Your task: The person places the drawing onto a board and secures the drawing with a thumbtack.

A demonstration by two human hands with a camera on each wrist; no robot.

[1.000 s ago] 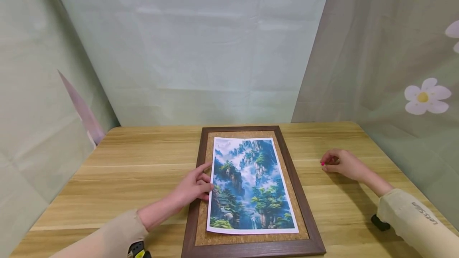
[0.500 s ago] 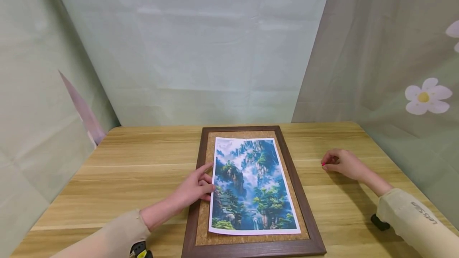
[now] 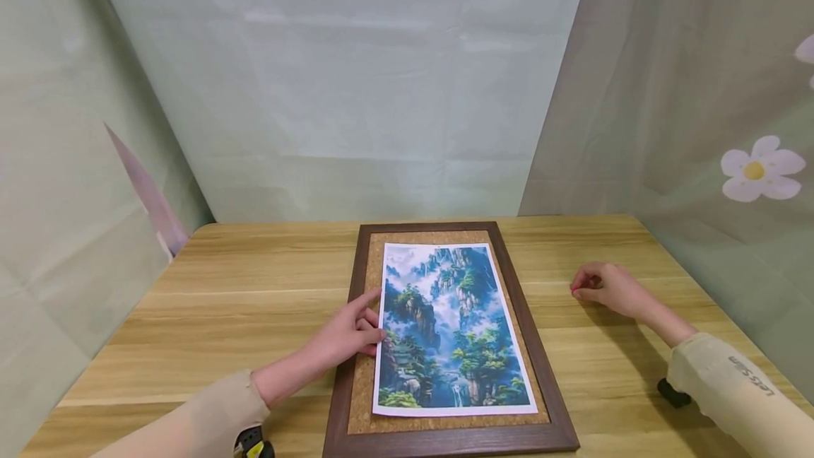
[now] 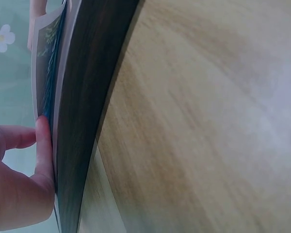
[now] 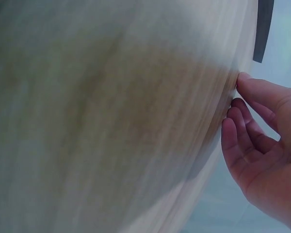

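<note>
Landscape print [image 3: 453,327] is lying on the cork frame [image 3: 445,437]; left hand [image 3: 346,334] is touching its edge with straightish fingers, right hand [image 3: 610,290] is resting loosely curled on the table [image 3: 254,288], holding nothing.

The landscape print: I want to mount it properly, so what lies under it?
The landscape print lies on a cork board inside a dark wooden frame. Cork shows around its edges; the cork beneath is hidden.
</note>
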